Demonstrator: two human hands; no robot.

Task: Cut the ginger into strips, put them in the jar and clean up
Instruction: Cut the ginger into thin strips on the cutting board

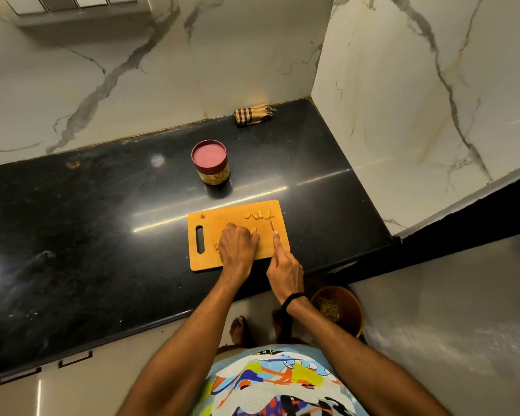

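A wooden cutting board (222,216) lies on the black counter. My left hand (237,244) presses down on a piece of ginger (254,231) in the board's middle. My right hand (284,268) grips a knife, index finger stretched along its spine; the thin blade (272,226) points away, to the right of the ginger. Several cut ginger strips (258,214) lie near the board's far right corner. More bits (216,247) peek out left of my left hand. A jar (210,162) with a dark red lid on stands behind the board.
A folded checked cloth (252,114) lies at the back wall. Marble walls close the counter at the back and right. A brown bin (339,307) with scraps stands on the floor below the counter edge, by my bare feet.
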